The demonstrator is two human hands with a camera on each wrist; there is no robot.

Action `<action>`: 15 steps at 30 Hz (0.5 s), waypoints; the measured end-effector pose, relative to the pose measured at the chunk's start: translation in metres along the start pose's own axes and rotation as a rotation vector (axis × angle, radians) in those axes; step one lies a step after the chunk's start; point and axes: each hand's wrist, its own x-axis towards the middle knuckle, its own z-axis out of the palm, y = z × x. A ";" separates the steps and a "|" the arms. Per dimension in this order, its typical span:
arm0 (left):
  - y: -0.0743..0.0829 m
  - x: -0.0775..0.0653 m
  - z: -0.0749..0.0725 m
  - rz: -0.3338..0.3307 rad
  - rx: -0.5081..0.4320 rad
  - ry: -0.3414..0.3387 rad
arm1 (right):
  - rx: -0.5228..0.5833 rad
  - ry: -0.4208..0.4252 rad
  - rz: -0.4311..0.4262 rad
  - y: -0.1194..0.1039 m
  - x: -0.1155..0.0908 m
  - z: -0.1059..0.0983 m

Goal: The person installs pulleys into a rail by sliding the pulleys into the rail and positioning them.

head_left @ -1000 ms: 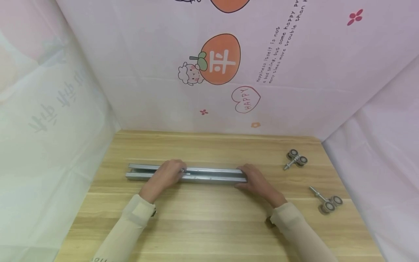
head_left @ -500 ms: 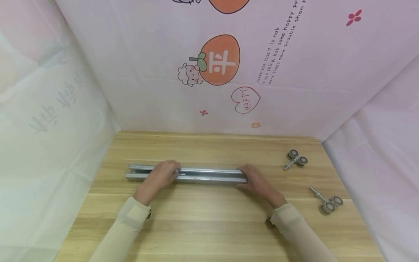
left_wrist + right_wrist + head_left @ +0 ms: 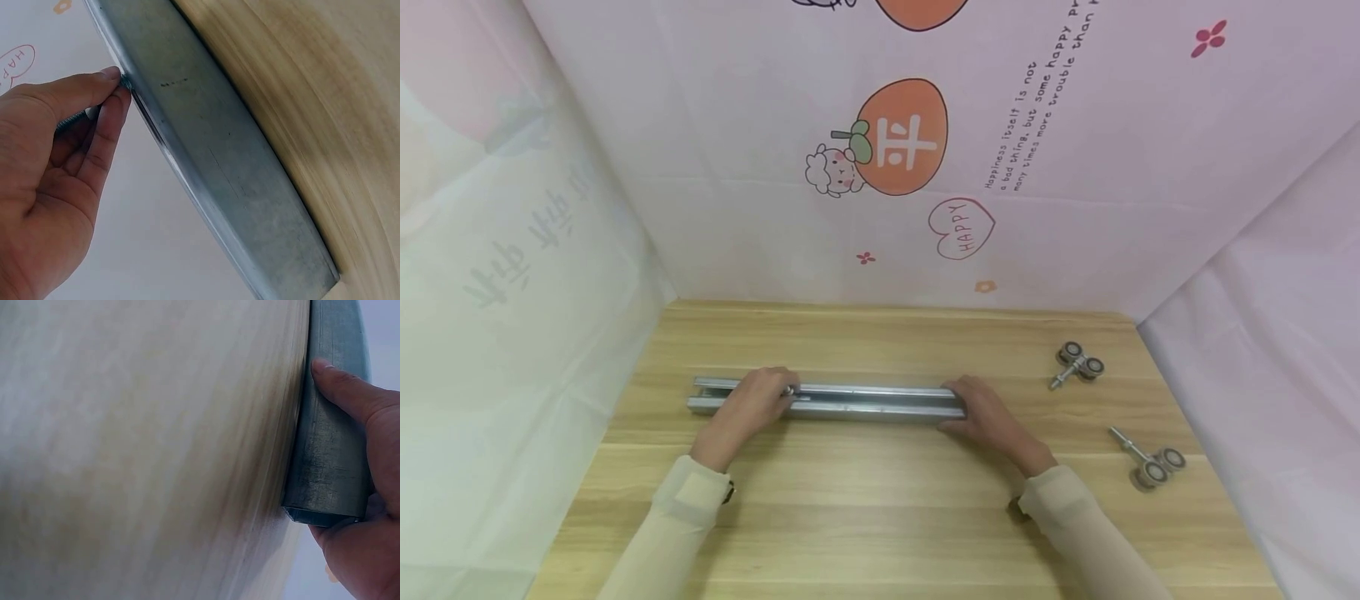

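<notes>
A metal channel rail lies across the table with its slot facing up. My left hand is over the left part of the rail. In the left wrist view, its thumb and fingers pinch a threaded bolt that stands at the rail's slotted edge. Whatever the bolt joins inside the rail is hidden. My right hand grips the rail's right end. In the right wrist view, the thumb lies along the rail's side wall, and the palm is by its open end.
Two roller trolleys with threaded bolts lie to the right: one trolley farther back, another trolley nearer the front. The wooden table is bounded by a printed cloth behind and cloths at both sides.
My left hand has slid leftward along the rail, still pinching the bolt. The right hand and the rail have stayed in place.
</notes>
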 end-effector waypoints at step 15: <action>-0.015 -0.003 -0.005 -0.008 0.016 0.021 | 0.005 0.014 -0.011 0.004 0.000 0.004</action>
